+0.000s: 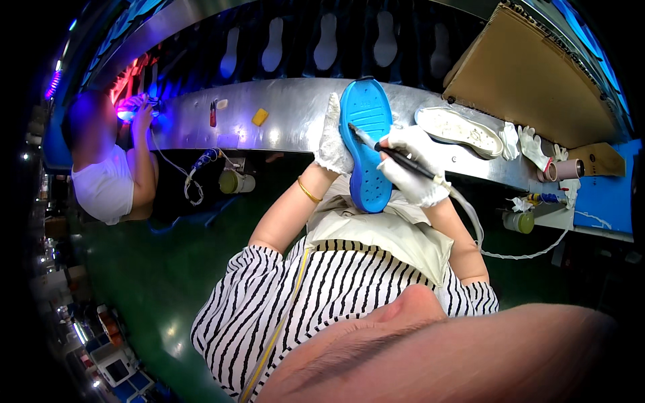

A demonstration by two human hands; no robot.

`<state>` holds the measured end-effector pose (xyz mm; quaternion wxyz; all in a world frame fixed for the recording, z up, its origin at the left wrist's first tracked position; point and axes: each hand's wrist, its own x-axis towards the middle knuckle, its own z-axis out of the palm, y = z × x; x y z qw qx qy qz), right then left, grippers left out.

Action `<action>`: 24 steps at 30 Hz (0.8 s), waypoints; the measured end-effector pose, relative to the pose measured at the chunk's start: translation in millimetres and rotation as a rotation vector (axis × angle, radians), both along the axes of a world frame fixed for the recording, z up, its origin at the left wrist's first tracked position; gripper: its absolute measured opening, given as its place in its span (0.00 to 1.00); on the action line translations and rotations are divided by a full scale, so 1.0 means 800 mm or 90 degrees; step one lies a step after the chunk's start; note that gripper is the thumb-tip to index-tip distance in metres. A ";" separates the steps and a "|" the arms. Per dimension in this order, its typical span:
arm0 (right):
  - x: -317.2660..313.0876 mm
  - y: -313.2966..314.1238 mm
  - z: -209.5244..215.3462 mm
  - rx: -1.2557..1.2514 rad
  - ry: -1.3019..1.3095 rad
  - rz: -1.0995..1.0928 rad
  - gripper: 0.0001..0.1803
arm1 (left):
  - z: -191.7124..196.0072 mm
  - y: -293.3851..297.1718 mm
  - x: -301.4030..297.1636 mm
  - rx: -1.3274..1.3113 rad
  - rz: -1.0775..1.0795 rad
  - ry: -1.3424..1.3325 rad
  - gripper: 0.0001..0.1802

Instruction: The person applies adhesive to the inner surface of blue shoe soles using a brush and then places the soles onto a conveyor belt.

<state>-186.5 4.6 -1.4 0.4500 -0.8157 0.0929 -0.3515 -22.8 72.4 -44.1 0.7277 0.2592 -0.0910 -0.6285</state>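
My left hand (334, 142), in a white glove, grips the left edge of a bright blue shoe sole (363, 164). The sole stands nearly lengthwise away from me, its ridged and dotted face up. A brush (405, 161) with a black handle is held in my gloved right hand (418, 164); its dark tip touches or hovers just over the sole's left side. From the handle's end a pale hose (465, 205) runs off to the right. Just right of my hands, a white shoe sole (459, 129) lies on the metal bench.
The curved metal bench (289, 114) carries a yellow sponge-like block (260, 117) and a red-handled tool (213, 114). Behind it, a dark rack (299, 50) holds several pale soles. Rightward are a cardboard box (524, 80), white gloves (534, 148) and a pinkish cup (570, 169). A co-worker (111, 168) sits left.
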 end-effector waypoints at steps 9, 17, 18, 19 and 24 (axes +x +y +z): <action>-0.045 0.004 -0.036 0.402 0.121 -0.076 0.09 | 0.002 0.045 -0.030 0.067 -0.188 -0.184 0.54; -0.030 -0.005 -0.029 0.405 -0.016 -0.022 0.06 | -0.008 0.008 -0.031 -0.001 -0.030 -0.113 0.58; -0.025 -0.008 -0.033 0.297 -0.013 -0.055 0.06 | -0.004 0.001 -0.032 -0.039 0.004 -0.129 0.60; -0.023 -0.009 -0.021 0.198 -0.027 -0.023 0.07 | -0.005 -0.005 -0.029 -0.065 0.010 -0.116 0.60; -0.018 -0.001 0.001 0.176 -0.031 0.044 0.08 | -0.009 -0.019 -0.005 -0.129 0.058 -0.029 0.62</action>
